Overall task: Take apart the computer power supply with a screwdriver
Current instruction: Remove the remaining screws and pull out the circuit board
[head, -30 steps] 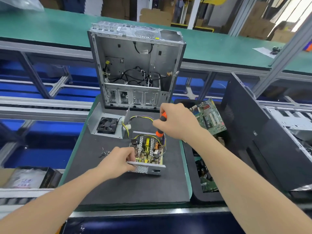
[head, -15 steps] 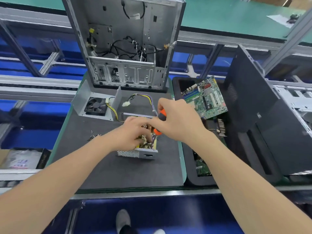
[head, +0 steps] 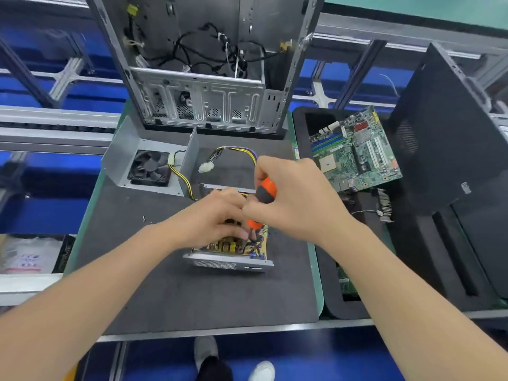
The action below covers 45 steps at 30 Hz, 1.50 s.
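Beneath left hand (head: 211,218): power supply (head: 230,262); right hand (head: 291,200) grips screwdriver (head: 266,191).

The screwdriver (head: 266,191) is orange and grey, the motherboard (head: 357,149) green, the mat (head: 192,292) charcoal

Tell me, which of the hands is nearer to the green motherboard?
The right hand: gripping the screwdriver, it is just beside the motherboard; the left hand is farther off, over the power supply.
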Each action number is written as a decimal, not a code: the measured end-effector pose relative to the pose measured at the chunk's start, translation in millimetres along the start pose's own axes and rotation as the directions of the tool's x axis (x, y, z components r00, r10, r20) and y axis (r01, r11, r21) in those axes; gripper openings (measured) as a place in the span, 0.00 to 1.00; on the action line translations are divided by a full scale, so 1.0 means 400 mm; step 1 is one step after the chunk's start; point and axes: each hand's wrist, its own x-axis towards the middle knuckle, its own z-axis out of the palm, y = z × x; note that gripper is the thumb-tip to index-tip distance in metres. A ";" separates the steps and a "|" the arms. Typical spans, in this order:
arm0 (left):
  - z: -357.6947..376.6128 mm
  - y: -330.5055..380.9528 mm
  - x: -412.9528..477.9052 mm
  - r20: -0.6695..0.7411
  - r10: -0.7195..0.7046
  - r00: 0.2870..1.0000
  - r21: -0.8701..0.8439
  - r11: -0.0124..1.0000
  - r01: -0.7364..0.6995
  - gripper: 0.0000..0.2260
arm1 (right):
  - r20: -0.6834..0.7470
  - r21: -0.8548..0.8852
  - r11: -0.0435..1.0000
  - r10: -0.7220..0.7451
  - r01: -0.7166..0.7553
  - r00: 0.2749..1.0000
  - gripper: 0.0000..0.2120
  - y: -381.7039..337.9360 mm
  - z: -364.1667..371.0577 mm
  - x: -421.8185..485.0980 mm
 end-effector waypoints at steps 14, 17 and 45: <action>0.020 -0.006 0.000 0.050 -0.051 0.997 -0.110 0.992 0.056 0.19 | 0.078 0.016 0.999 0.044 -0.045 0.996 0.13 0.030 0.037 0.023; 0.021 -0.005 0.001 0.031 -0.039 0.999 -0.128 0.991 0.043 0.21 | 0.079 0.010 1.000 0.027 -0.028 0.996 0.13 0.030 0.037 0.021; 0.031 0.019 -0.023 -0.045 -0.089 0.995 -0.200 0.977 0.079 0.01 | 0.091 -0.340 0.941 0.020 0.012 0.996 0.24 -0.047 0.002 -0.005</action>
